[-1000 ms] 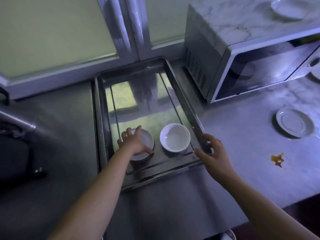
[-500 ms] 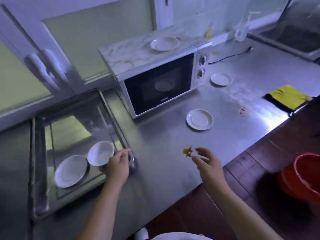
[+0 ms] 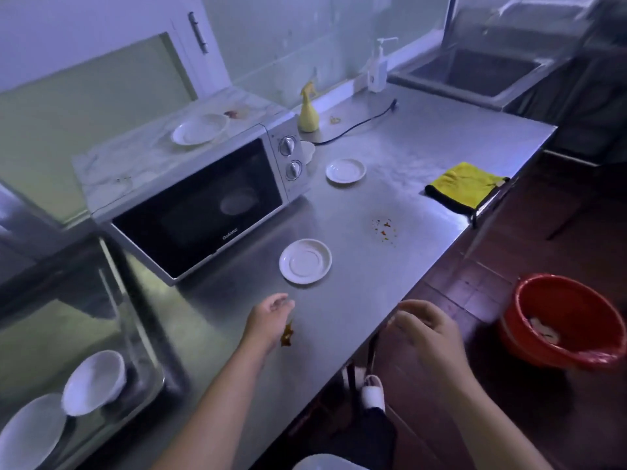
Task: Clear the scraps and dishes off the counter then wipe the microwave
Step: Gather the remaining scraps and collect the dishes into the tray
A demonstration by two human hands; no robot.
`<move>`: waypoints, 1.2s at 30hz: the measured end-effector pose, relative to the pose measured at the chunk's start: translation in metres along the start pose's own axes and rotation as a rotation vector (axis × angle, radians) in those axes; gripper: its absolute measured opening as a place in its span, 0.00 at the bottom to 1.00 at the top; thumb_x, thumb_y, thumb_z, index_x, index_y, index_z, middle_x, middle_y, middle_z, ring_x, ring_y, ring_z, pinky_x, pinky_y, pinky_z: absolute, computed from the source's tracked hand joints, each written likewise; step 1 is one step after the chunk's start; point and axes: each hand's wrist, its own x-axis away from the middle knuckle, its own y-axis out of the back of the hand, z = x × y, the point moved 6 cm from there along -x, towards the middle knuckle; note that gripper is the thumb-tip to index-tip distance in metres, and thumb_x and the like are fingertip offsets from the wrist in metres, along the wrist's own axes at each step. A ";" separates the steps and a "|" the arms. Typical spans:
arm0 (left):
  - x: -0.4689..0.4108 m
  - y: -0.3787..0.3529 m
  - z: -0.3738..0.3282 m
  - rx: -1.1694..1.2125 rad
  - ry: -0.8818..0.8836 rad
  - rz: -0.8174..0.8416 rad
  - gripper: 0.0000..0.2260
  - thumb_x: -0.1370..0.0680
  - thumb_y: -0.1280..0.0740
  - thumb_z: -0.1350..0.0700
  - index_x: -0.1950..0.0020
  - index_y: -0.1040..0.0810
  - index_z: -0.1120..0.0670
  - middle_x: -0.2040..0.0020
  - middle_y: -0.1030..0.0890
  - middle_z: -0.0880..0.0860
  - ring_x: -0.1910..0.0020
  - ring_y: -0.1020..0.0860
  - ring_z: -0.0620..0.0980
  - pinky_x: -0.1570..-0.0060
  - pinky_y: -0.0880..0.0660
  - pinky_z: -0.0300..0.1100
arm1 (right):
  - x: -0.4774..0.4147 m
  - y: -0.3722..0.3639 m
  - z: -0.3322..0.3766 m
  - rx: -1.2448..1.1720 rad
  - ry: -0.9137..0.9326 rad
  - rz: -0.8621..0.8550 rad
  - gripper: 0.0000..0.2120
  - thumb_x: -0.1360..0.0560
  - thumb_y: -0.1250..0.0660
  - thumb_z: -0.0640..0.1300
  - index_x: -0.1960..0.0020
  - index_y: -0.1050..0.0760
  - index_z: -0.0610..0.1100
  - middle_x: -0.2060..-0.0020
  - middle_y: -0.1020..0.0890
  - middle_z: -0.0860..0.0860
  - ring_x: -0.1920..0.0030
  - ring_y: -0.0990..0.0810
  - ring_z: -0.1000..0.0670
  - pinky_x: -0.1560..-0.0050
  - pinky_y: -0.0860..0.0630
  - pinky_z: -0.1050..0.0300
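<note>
Left hand (image 3: 268,322) hovers low over the steel bench (image 3: 424,137), fingers loosely curled downward and gripping nothing, and the orange scrap (image 3: 287,335) lies right at its fingertips; whether they touch it, I cannot tell. Right hand (image 3: 424,330) hangs just past the front edge of the bench, fingers relaxed and slightly spread, nothing in it. Just beyond the left hand sits a white saucer (image 3: 305,261), in front of the microwave (image 3: 203,195), whose door is closed. A second saucer (image 3: 345,170) rests further back, beside the microwave's dials, and a white plate (image 3: 200,128) sits on top of the microwave with a small reddish scrap (image 3: 234,113) near it. Between the two saucers, off to the right, a scatter of red and orange crumbs (image 3: 383,228) dots the bench. A yellow cloth (image 3: 464,184) lies at the right-hand edge of the bench, partly overhanging. At the far left, a metal tray (image 3: 154,351) holds a white bowl (image 3: 95,381) and a white dish (image 3: 30,432), touching each other. A yellow spray bottle (image 3: 308,110) stands behind the microwave. Down on the floor to the right, a red bin (image 3: 563,320) with a liner has some scraps inside.
</note>
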 end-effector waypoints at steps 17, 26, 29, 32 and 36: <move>-0.163 -0.056 -0.004 0.373 0.379 -0.389 0.17 0.28 0.36 0.69 0.47 0.20 0.52 0.49 0.18 0.51 0.58 0.21 0.52 0.57 0.19 0.47 | -0.242 -0.010 0.096 0.493 -0.051 0.199 0.08 0.22 0.32 0.40 0.45 0.20 0.46 0.49 0.17 0.51 0.54 0.19 0.51 0.51 0.21 0.52; -0.163 -0.081 -0.054 0.594 0.338 -0.388 0.15 0.24 0.34 0.70 0.44 0.17 0.54 0.50 0.16 0.52 0.51 0.17 0.51 0.65 0.18 0.44 | -0.390 -0.045 0.091 0.678 -0.059 0.343 0.11 0.24 0.29 0.43 0.42 0.22 0.47 0.50 0.19 0.48 0.58 0.19 0.47 0.57 0.20 0.50; -0.162 -0.096 -0.073 0.668 0.335 -0.403 0.15 0.24 0.33 0.69 0.43 0.17 0.53 0.48 0.16 0.54 0.48 0.17 0.54 0.63 0.18 0.48 | -0.459 -0.074 0.096 0.802 -0.019 0.421 0.20 0.24 0.28 0.45 0.34 0.27 0.45 0.48 0.20 0.46 0.59 0.21 0.46 0.62 0.28 0.57; -0.156 -0.111 -0.099 0.736 0.354 -0.462 0.16 0.23 0.33 0.69 0.44 0.16 0.51 0.49 0.16 0.53 0.48 0.17 0.53 0.61 0.17 0.49 | -0.516 -0.107 0.103 0.839 -0.005 0.481 0.26 0.24 0.30 0.44 0.28 0.32 0.43 0.48 0.23 0.46 0.55 0.22 0.45 0.56 0.29 0.56; -0.149 -0.132 -0.136 0.781 0.360 -0.541 0.16 0.23 0.33 0.68 0.44 0.15 0.50 0.49 0.14 0.50 0.48 0.16 0.53 0.61 0.18 0.48 | -0.576 -0.148 0.116 0.965 0.101 0.505 0.26 0.24 0.31 0.43 0.28 0.32 0.39 0.42 0.21 0.42 0.40 0.22 0.40 0.43 0.26 0.52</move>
